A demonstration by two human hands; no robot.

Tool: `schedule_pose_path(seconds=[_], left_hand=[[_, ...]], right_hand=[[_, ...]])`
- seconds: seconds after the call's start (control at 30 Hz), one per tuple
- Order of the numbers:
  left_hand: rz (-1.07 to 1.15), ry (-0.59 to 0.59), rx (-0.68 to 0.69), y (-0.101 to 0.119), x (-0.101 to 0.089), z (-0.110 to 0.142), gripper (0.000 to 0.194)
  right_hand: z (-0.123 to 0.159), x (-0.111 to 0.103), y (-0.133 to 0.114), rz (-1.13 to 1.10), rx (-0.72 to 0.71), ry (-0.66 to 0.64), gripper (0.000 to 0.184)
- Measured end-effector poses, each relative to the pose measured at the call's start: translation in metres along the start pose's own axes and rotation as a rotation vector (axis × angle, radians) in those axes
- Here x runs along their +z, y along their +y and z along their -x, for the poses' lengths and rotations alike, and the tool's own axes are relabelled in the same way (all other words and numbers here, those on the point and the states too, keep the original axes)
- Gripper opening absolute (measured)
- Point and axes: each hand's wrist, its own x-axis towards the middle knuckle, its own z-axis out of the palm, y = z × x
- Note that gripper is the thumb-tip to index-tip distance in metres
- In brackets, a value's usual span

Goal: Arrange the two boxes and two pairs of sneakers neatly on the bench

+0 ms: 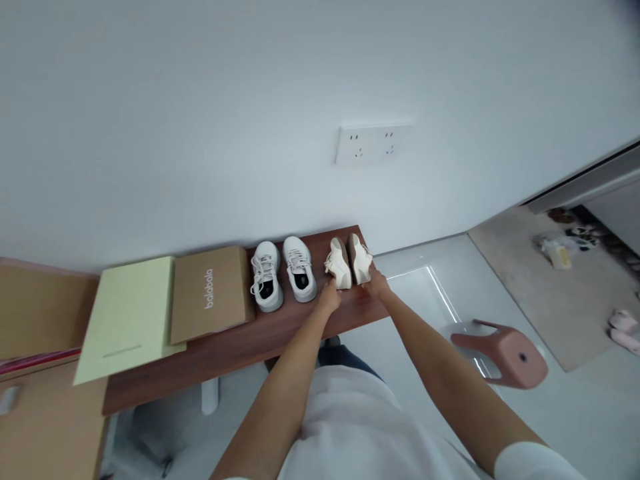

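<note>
Two small cream shoes with tan soles lie tipped on their sides at the right end of a brown wooden shelf (280,337). My left hand (330,298) is closed on the end of the left cream shoe (339,265). At the outer side, my right hand (377,285) grips the right cream shoe (361,261); some of its fingers are hidden. To the left of these stand two larger white sneakers, upright with toes to the wall: the laced left sneaker (267,275) and the right sneaker (299,268).
A brown shoebox (213,293) and a pale green box (127,317) rest farther left on the shelf. Cardboard boxes (45,427) stand at the far left. Wall sockets (374,143) sit above. On the floor at right are a pink stool (520,358) and a mat (530,287).
</note>
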Motion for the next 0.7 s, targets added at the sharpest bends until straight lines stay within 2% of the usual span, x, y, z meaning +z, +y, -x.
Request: schedule_pose_path(seconds=[0.17, 0.3, 0.47, 0.63, 0.7], left_hand=[[-0.044, 0.017, -0.092, 0.009, -0.002, -0.012, 0.033], [-0.118, 0.06, -0.027, 0.01, -0.014, -0.01, 0.031], [-0.153, 0.093, 0.034, 0.018, -0.028, -0.003, 0.047], [-0.202, 0.126, 0.072, 0.032, -0.036, -0.003, 0.066], [-0.236, 0.144, 0.075, 0.036, -0.038, -0.003, 0.068]], right_hand=[[-0.006, -0.002, -0.006, 0.054, -0.069, 0.036, 0.043], [-0.009, -0.012, -0.01, 0.044, -0.151, 0.023, 0.038], [-0.015, -0.024, -0.029, 0.1, -0.297, 0.018, 0.038], [-0.021, -0.025, -0.044, 0.145, -0.37, 0.026, 0.052], [-0.023, -0.024, -0.046, 0.177, -0.38, 0.025, 0.056]])
